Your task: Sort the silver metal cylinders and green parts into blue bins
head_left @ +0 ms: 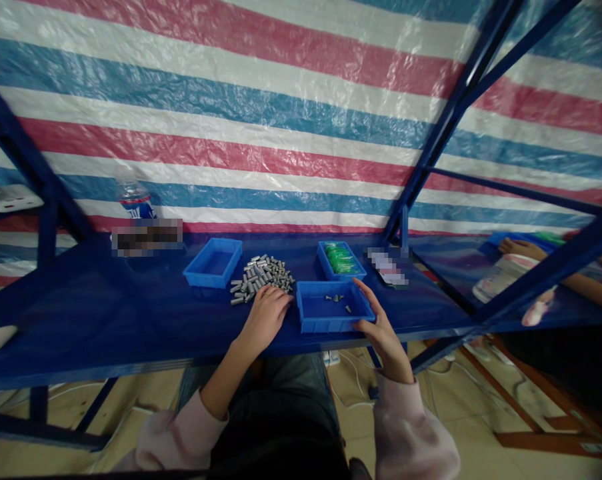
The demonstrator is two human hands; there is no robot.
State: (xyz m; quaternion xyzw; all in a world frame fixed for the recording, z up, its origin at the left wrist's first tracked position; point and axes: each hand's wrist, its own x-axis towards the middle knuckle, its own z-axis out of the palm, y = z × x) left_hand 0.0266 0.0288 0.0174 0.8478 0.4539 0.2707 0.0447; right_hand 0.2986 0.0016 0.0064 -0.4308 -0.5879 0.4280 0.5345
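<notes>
My left hand [268, 315] rests at the near right side of a pile of small silver metal parts [261, 275], its fingers bent and close together. Whatever those fingers hold is hidden. Longer cylinders make up the pile's left side, and smaller screw-like pieces its right. Just right of that hand is a shallow blue bin [311, 325] with several small screws [337, 299] on its floor. My right hand [378, 325] grips the bin's right end, thumb at the near corner and fingers at the far one.
An empty-looking blue bin [213, 280] stands left of the pile. Another blue bin [325, 267] holds green plastic-wrapped items [341, 259]. A bottle [137, 200] is at the back left. Blue frame posts [431, 160] rise at right, where another person's hand [523, 249] shows.
</notes>
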